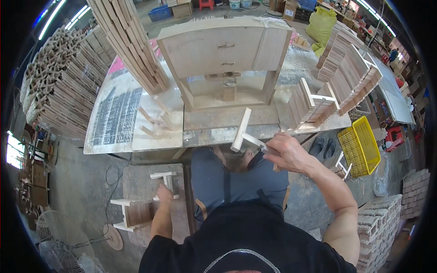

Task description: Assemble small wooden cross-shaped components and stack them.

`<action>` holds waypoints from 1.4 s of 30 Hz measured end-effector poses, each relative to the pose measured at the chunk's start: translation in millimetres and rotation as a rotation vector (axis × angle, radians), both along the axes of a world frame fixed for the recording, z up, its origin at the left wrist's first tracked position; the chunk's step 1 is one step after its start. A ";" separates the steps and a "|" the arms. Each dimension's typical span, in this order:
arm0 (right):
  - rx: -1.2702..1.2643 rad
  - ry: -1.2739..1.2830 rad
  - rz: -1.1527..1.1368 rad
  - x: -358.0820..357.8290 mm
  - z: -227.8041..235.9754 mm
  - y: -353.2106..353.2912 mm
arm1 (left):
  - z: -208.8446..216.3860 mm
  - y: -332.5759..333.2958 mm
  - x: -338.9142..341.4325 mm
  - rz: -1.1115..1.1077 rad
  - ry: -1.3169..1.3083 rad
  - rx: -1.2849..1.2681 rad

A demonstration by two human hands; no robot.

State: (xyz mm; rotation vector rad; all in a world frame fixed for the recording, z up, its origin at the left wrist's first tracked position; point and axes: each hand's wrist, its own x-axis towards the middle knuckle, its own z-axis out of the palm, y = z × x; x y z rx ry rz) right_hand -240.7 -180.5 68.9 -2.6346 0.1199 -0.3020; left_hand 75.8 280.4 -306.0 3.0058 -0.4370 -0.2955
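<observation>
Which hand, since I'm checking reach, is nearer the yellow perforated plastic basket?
Right. The right hand, holding a pale wooden T-shaped piece, is left of the basket, apart from it; the left hand is farther left, at a pale wooden frame.

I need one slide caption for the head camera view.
The right hand holds a pale wooden piece by the worktable; the left hand touches another piece beside a wooden stack.

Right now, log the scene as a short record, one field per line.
Right hand: gripping a pale wooden frame
Left hand: at another frame, grip unclear
Low bench: nested frames lying beside the left hand
Worktable: upright wooden panel, slat bundle, frame stack
Floor, right: yellow basket
</observation>
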 end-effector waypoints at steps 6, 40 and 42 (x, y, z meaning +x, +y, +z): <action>0.135 -0.004 0.036 23.1 -5.4 -4.9 | 79.9 8.9 -24.1 0.226 -0.102 -0.218; 1.162 0.084 -0.125 30.4 -85.5 14.8 | 292.5 -276.7 -110.4 -0.470 1.165 -1.080; 1.151 0.122 -0.102 38.8 -87.4 13.2 | 291.9 -277.8 -101.1 -0.468 1.142 -1.092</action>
